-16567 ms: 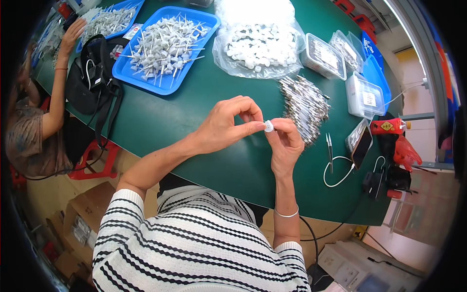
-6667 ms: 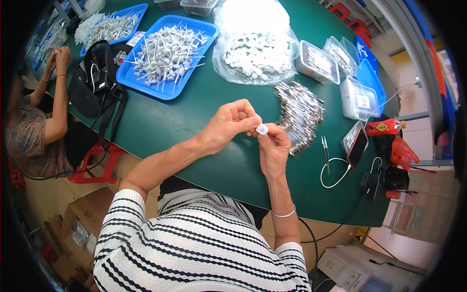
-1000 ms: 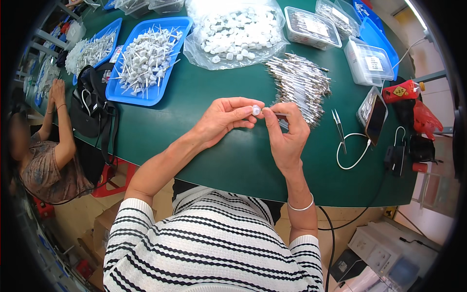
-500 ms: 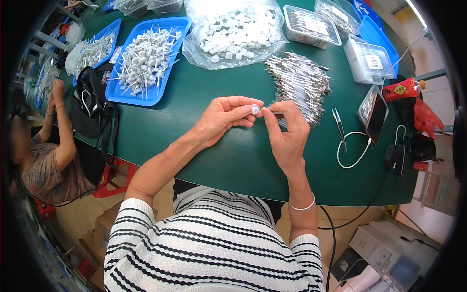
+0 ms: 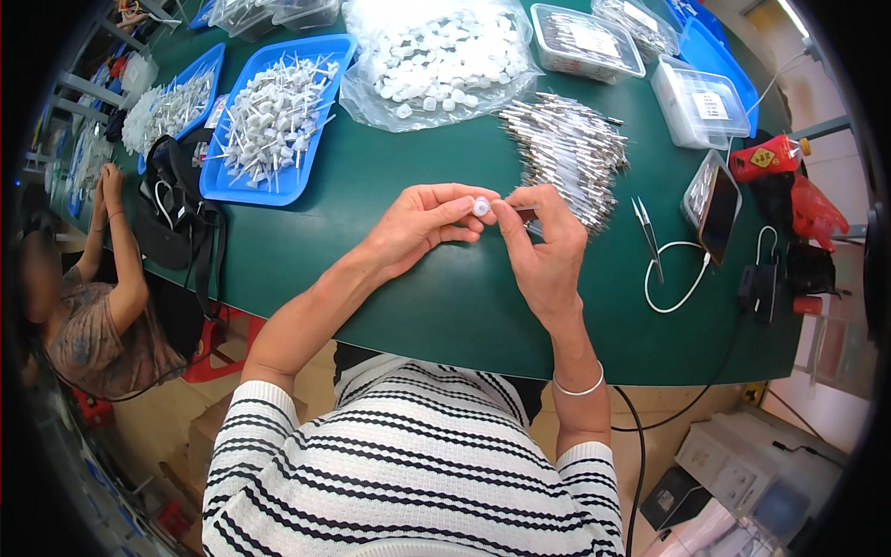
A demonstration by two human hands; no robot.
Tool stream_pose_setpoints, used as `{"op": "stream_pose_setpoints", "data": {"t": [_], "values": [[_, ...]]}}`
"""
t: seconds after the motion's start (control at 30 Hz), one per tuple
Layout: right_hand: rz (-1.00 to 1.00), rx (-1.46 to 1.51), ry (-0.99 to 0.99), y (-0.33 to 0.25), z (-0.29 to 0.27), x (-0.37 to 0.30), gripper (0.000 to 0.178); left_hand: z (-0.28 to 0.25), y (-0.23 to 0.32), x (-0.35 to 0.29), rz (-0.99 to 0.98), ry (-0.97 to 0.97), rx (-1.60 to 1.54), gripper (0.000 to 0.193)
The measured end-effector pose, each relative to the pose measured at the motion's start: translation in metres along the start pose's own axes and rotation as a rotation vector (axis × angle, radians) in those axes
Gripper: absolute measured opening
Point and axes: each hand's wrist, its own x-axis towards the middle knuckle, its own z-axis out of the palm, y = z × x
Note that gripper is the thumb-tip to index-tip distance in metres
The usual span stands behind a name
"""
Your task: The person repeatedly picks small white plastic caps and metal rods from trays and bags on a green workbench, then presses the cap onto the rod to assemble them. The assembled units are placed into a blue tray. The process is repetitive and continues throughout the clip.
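Note:
Between the thumb and fingers of my left hand (image 5: 413, 230) is a small white plastic cap (image 5: 481, 207), its round face turned up. My right hand (image 5: 546, 255) is closed in a pinch right beside it, fingertips at the cap's right edge. A thin, dark metallic rod (image 5: 528, 214) shows in the right fingers; most of it is hidden. Both hands hover over the green table. Just beyond my right hand lies a heap of slim metal-and-white rods (image 5: 568, 153). Farther off, a clear plastic bag (image 5: 376, 113) carries many loose white caps (image 5: 450, 60).
Left of the bag, a blue tray (image 5: 283, 193) holds capped rods. Clear boxes (image 5: 640, 67) stand at the back right. Tweezers (image 5: 647, 232), a white cable (image 5: 664, 309) and a phone (image 5: 719, 223) lie rightward. A black bag (image 5: 167, 218) sits left, near another person (image 5: 102, 306).
My hands stay together, with the cap and fingertips shifted slightly left. The view has moved a little; the cap is still in my left hand.

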Motion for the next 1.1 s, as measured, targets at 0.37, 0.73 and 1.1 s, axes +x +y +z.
{"op": "stream_pose_setpoints", "data": {"t": [0.37, 0.73, 1.1], "values": [[0.010, -0.030, 0.018, -0.0004, 0.0003, -0.0008, 0.012, 0.0009, -0.0016, 0.0010, 0.004, -0.008, 0.009, 0.030], [0.013, -0.073, 0.033, -0.0005, 0.0019, -0.0017, 0.013, 0.0024, -0.0014, 0.0007, 0.028, -0.003, 0.016, 0.029], [0.009, -0.042, -0.002, 0.0032, 0.0005, -0.0009, 0.012, 0.0026, -0.0033, 0.0002, 0.087, 0.020, 0.136, 0.029]]}}
